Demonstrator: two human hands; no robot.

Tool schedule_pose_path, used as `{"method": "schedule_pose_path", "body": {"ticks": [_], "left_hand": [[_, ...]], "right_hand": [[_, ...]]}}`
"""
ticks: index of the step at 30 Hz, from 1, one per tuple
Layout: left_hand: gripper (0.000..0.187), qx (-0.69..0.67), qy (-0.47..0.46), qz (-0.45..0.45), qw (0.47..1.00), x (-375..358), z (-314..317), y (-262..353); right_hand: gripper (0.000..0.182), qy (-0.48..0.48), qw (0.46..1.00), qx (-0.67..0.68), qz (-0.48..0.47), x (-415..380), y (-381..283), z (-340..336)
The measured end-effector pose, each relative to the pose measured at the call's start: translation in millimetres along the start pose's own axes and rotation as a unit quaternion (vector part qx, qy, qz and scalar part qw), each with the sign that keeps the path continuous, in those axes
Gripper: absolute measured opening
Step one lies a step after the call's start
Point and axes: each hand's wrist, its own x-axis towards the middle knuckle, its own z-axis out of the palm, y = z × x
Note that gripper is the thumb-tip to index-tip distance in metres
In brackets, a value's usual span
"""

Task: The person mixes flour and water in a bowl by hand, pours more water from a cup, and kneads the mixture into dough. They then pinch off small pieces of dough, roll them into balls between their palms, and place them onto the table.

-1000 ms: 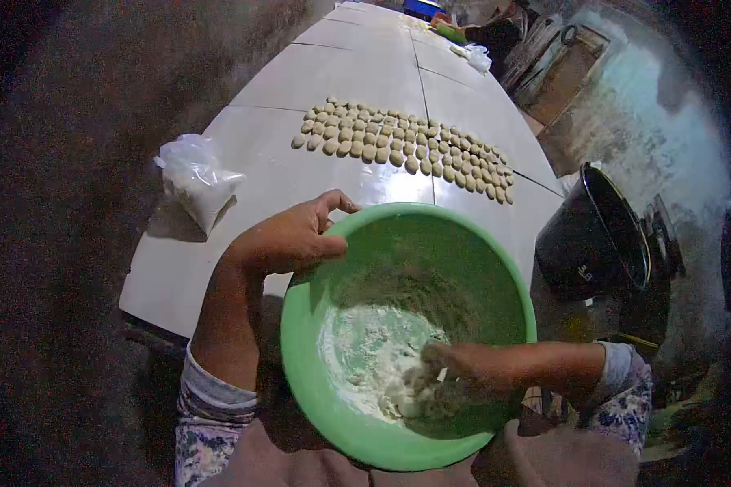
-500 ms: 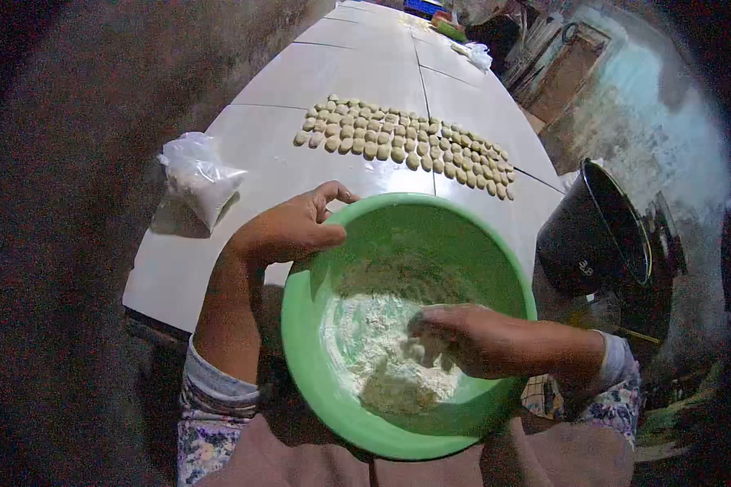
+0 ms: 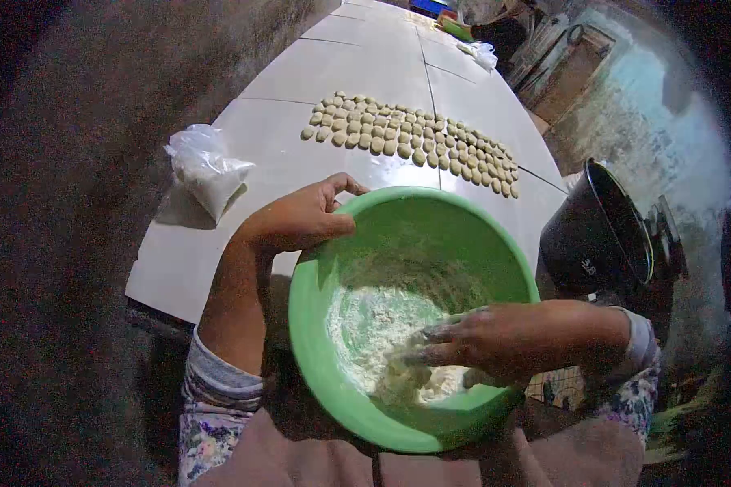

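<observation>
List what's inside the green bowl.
Inside the green bowl: white flour-like powder, spread over the bottom, plus the right hand reaching in over the rim. Whatever lies directly beneath that hand is covered, so can't tell.

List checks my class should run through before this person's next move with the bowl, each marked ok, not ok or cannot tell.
1. Left hand steadying green bowl at the rim: ok.
2. Right hand inside the bowl, fingers at the white powder: ok.
3. Powder gathered into one mass: not ok, loosely spread.
4. Rows of small pale pieces apart from the bowl: ok.
5. Plastic bag sealed: cannot tell.
</observation>
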Motion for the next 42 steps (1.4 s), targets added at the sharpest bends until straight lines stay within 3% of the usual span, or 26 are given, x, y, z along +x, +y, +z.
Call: {"method": "schedule_pose_path", "body": {"ticks": [2,5,6,7,8,10,11,12,14,15,18,20,22,23,26,28,30,31,34,38,39,40,42], "left_hand": [[0.045,0.014,-0.007,-0.021,1.000,-6,0,10],[0.046,0.035,0.002,-0.008,0.999,4,-3,-3],[0.046,0.035,0.002,-0.010,0.999,3,-3,-3],[0.046,0.005,-0.015,-0.003,1.000,2,-2,-2],[0.046,-0.024,-0.032,0.005,0.999,1,-3,-2],[0.047,-0.005,-0.018,0.011,1.000,1,-2,-3],[0.047,0.012,-0.003,0.019,1.000,1,-2,-4],[0.047,0.011,-0.002,0.018,1.000,0,-2,-5],[0.047,-0.024,-0.011,-0.006,1.000,0,-3,-4],[0.047,-0.024,-0.012,-0.006,1.000,0,-3,-3],[0.048,0.006,-0.002,-0.005,1.000,-1,-4,-2],[0.048,0.022,-0.003,0.012,1.000,2,-5,-7],[0.049,0.004,-0.006,0.014,1.000,5,-6,-12],[0.049,-0.014,-0.007,0.017,1.000,6,-5,-13],[0.049,0.027,0.000,-0.006,1.000,0,-3,0],[0.049,0.021,0.005,-0.007,1.000,-4,0,6],[0.049,0.014,0.009,-0.007,1.000,-3,0,6],[0.048,0.016,0.009,-0.012,1.000,-2,-2,4],[0.049,0.014,0.007,-0.003,1.000,2,-5,-6],[0.050,0.033,0.009,0.002,0.999,3,-4,-4],[0.050,0.059,0.014,0.002,0.998,2,-5,-2],[0.050,0.085,0.020,0.002,0.996,1,-6,-1],[0.049,0.027,-0.010,-0.003,1.000,1,-6,-2]], "right_hand": [[0.065,0.030,0.999,-0.034,0.027,18,16,38],[0.049,-0.032,0.997,0.036,0.057,45,24,64],[0.050,0.052,0.991,-0.107,-0.055,51,24,67],[0.051,0.137,0.946,-0.245,-0.164,55,23,71],[0.051,0.140,0.946,-0.243,-0.164,59,22,76],[0.043,0.087,0.993,-0.017,-0.076,64,21,82],[0.038,0.146,0.966,-0.132,-0.165,59,29,76],[0.038,0.146,0.966,-0.131,-0.166,57,25,58],[0.041,0.066,0.988,-0.118,0.071,49,4,21],[0.042,0.181,0.975,-0.119,0.047,48,9,25],[0.027,0.190,0.973,-0.069,0.112,38,8,22],[0.025,0.223,0.968,-0.063,0.100,31,6,21],[0.024,0.158,0.967,-0.091,0.181,29,-1,12],[0.028,0.250,0.956,-0.073,0.134,27,9,24],[0.033,0.315,0.940,-0.083,0.097,24,10,20],[0.036,0.278,0.948,-0.069,0.139,20,3,11],[0.035,0.361,0.931,-0.042,0.012,17,10,16],[0.031,0.222,0.971,0.062,0.070,12,-3,3],[0.028,0.185,0.978,0.095,0.001,16,10,20],[0.023,0.257,0.964,0.026,0.062,23,11,26],[0.019,0.332,0.940,-0.013,0.078,28,10,30],[0.019,0.332,0.940,-0.014,0.078,27,7,28],[0.022,0.249,0.953,-0.027,0.171,23,-4,18]]}}
